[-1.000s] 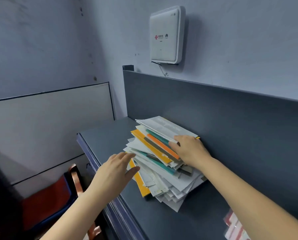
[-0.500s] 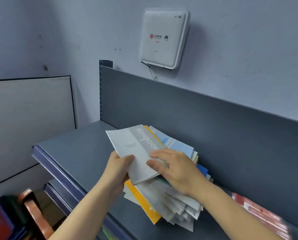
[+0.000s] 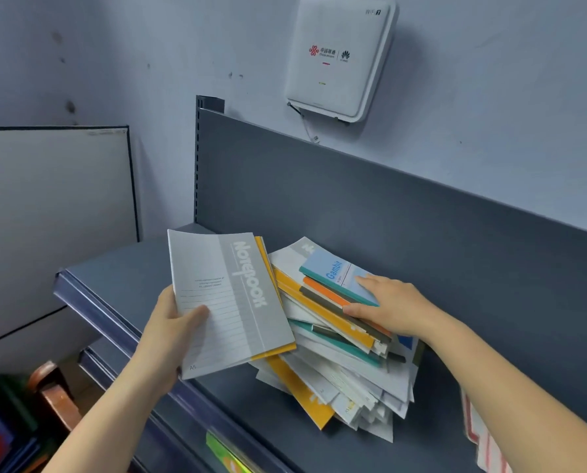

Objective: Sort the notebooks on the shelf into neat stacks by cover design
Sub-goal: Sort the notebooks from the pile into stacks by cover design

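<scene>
**Q:** What is the risk at this stage?

**A:** The dark grey metal shelf (image 3: 121,268) carries an untidy, fanned pile of thin paper notebooks (image 3: 353,377), directly under the right hand (image 3: 391,308). That hand lies flat on top with its fingers straight. If it drags one cover sideways, the slick covers beneath may slide and the overhanging lower ones may spill off the front edge.

**Q:** And the lifted item?

**A:** The left hand (image 3: 169,322) grips a grey soft-cover notebook printed "Notebook" (image 3: 223,302), thumb on its face, held clear of the pile. The yellow cover (image 3: 263,261) behind it is probably a second notebook. With a grip on one edge only, it could slip out.

**Q:** How does the pile look?

**A:** It is mixed: white, yellow, teal and orange covers. A light blue "Gambit" notebook (image 3: 336,271) lies beneath the right fingertips.
</scene>
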`<action>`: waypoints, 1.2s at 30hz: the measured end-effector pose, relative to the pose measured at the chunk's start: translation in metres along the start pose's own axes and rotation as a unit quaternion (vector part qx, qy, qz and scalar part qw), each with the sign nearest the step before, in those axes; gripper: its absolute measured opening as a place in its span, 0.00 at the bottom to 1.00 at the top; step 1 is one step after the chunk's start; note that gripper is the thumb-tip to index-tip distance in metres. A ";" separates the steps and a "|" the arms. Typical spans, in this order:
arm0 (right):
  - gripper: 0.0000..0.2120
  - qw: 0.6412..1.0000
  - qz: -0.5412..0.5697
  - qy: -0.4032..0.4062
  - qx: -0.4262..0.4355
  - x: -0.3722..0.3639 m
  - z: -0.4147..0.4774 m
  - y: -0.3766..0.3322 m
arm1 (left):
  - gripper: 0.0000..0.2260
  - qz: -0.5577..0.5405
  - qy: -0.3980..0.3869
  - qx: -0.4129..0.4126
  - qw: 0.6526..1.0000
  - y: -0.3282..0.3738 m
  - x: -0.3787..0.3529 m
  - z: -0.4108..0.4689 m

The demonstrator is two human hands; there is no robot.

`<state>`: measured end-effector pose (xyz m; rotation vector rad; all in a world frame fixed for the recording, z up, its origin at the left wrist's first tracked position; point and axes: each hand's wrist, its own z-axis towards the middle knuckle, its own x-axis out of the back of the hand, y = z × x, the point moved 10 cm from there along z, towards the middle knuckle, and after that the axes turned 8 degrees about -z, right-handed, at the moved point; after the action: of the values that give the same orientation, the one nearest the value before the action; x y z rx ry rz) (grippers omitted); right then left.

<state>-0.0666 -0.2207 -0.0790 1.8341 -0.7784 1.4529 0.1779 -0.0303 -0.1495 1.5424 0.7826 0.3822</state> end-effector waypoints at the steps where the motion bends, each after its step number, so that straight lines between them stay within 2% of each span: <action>1: 0.41 1.000 -0.001 -0.003 0.002 -0.002 0.000 0.001 | 0.16 0.001 0.001 -0.002 1.000 0.001 -0.001 -0.002; 5: 0.49 1.000 0.002 -0.021 0.015 -0.010 -0.001 0.003 | 0.15 0.000 0.010 -0.011 1.000 0.005 -0.005 -0.007; 14: 0.27 0.993 0.104 0.020 0.042 0.017 0.000 0.020 | 0.15 -0.028 0.050 -0.020 0.998 0.010 -0.005 -0.022; 19: 0.20 0.991 0.107 0.071 0.045 0.030 0.000 0.022 | 0.15 -0.025 0.059 -0.038 0.997 0.012 -0.009 -0.030; 26: 0.16 0.982 0.126 0.130 0.055 0.037 -0.009 0.026 | 0.15 -0.011 0.076 -0.056 0.995 0.018 -0.010 -0.033; 29: 0.18 0.974 0.115 0.191 0.043 0.052 -0.019 0.028 | 0.15 0.003 0.095 -0.089 0.991 0.030 -0.011 -0.037; 32: 0.17 0.968 0.081 0.235 0.021 0.067 -0.027 0.033 | 0.19 0.049 0.108 -0.182 0.976 0.062 -0.017 -0.041; 34: 0.16 0.969 0.085 0.232 0.024 0.069 -0.029 0.034 | 0.20 0.079 0.103 -0.236 0.963 0.085 -0.026 -0.042; 36: 0.19 0.975 0.077 0.204 0.032 0.067 -0.028 0.030 | 0.19 0.086 0.092 -0.257 0.958 0.100 -0.036 -0.039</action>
<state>-0.0930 -0.2203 -0.0053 1.4683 -0.6820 1.8947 0.1513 -0.0224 -0.0394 1.0930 0.6275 0.8020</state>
